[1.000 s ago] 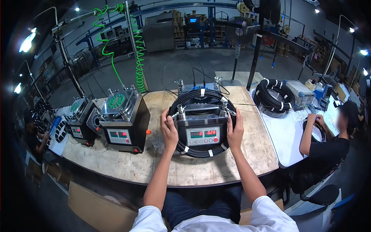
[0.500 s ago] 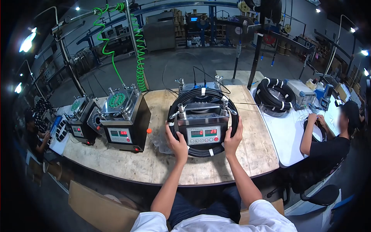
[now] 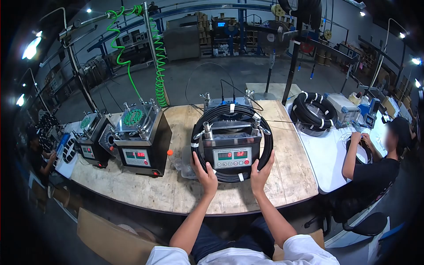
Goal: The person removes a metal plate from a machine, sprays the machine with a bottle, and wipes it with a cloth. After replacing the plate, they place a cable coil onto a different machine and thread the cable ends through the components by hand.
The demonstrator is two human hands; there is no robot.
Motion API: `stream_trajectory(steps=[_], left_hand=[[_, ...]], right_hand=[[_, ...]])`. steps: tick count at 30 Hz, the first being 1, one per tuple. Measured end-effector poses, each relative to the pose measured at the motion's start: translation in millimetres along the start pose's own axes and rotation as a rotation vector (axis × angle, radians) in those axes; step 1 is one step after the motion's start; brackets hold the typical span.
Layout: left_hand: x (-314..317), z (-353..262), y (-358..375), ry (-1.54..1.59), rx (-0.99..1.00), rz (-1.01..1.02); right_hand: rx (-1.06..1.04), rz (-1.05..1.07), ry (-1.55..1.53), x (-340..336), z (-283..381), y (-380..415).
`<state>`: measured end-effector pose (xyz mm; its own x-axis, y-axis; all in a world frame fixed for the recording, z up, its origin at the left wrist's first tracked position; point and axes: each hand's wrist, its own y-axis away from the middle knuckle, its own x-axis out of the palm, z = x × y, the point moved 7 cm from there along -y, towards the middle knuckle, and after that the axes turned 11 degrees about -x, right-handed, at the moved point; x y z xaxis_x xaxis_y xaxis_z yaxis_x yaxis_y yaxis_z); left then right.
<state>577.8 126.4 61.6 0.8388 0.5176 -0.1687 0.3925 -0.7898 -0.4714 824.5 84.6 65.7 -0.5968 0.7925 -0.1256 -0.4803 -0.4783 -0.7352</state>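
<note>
A black cable coil (image 3: pixel 232 179) with white tape bands stands upright, looped around the front of a polishing machine (image 3: pixel 232 143) with red digits on its display. My left hand (image 3: pixel 205 176) is at the coil's lower left, its fingers around the cable and its thumb on the inner side. At the lower right, my right hand (image 3: pixel 261 172) holds the coil in the same way. Thin black cables rise from the blue top of the machine behind the coil.
Two similar machines (image 3: pixel 140 155) (image 3: pixel 91 148) stand on the wooden table (image 3: pixel 282 185) to the left. Another black coil (image 3: pixel 314 110) lies on the white table at right, where a co-worker (image 3: pixel 371 172) handles cable. Green spiral hoses (image 3: pixel 160 79) hang behind.
Both hands have slid down along the coil toward its lower part. The machine's right display reading differs. The coil has shifted very slightly downward.
</note>
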Motion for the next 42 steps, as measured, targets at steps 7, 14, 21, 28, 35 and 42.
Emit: stream_trajectory(steps=[7,14,21,28,35,42], left_hand=[[0.4,1.0,0.0,0.023,0.024,-0.008],[0.1,2.6,0.0,0.033,0.01,-0.007],[-9.3,-11.3,-33.1,0.179,-0.067,0.048],[-0.9,-79.3,-124.2,0.15,0.132,0.229],[10.0,-93.0,-123.7,0.026,0.286,0.137],[8.9,-87.9,-120.6,0.02,0.276,0.105]], right_hand=[[-0.029,0.019,-0.227,0.7,-5.3,-83.6],[-0.15,0.088,-0.133,19.0,24.1,-123.0],[-0.136,0.067,-0.079,17.3,24.7,-118.2],[-0.179,0.056,-0.078,16.2,26.7,-119.0],[-0.086,0.143,-0.137,16.7,29.8,-131.0],[-0.254,0.411,-0.061,32.3,66.4,-169.8]])
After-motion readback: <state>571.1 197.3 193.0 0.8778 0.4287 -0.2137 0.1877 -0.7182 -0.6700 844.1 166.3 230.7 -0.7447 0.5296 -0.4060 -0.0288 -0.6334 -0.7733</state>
